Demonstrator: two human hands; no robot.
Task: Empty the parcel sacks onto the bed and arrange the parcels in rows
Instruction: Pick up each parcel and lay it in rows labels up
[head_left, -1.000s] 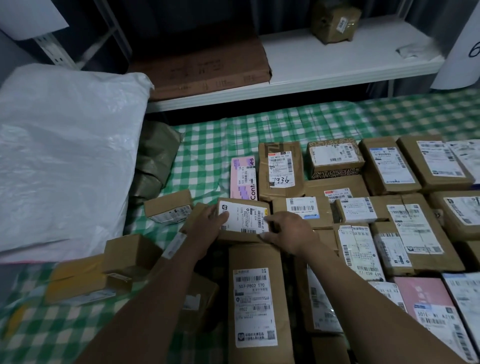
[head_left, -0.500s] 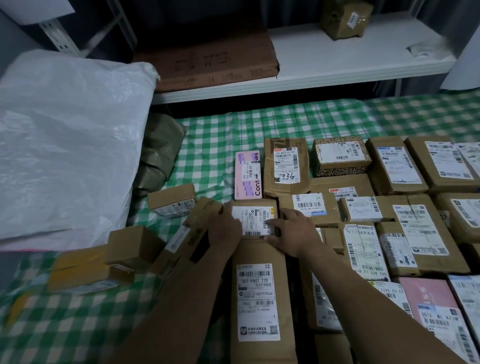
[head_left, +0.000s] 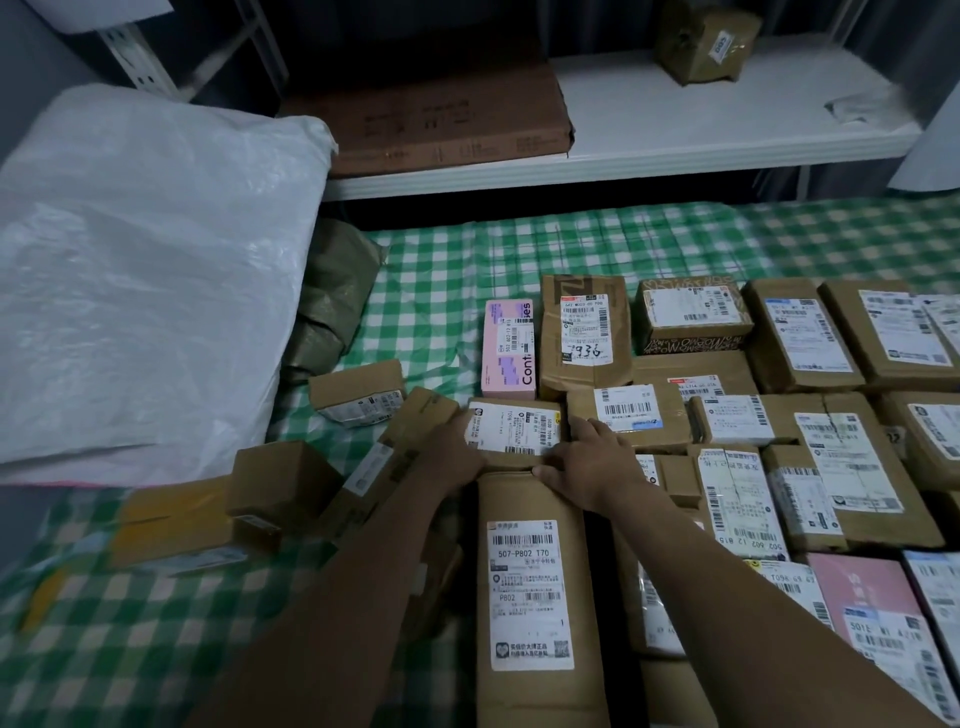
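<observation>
Both hands clamped one small box (head_left: 514, 431) at frame ctr. The left hand (head_left: 457, 452) curled round its left edge w/ thumb on the white label. The right hand (head_left: 592, 462) bracketed the near-right corner, thumb along the near edge, fingers up the right side. The box was level, label up, low among the parcels on the bed (head_left: 441, 260), and it met the far end of a long parcel (head_left: 524, 587) that ran toward the bottom edge. Just above it lay a pink box (head_left: 506, 353), in line w/ brown ones. More labelled parcels (head_left: 831, 447) lay packed in rows across the right half, edges touching. Left of the hands, loose brown boxes (head_left: 283, 480) sat at odd angles on the green-checked sheet, not lined up. Upper left: a bulging white sack (head_left: 140, 291) on the bed, w/ an olive bag (head_left: 332, 296) tucked against its right side. Top of frame: a white shelf (head_left: 701, 124) w/ a flat brown carton (head_left: 441, 124) & a taped bundle (head_left: 706, 41).
</observation>
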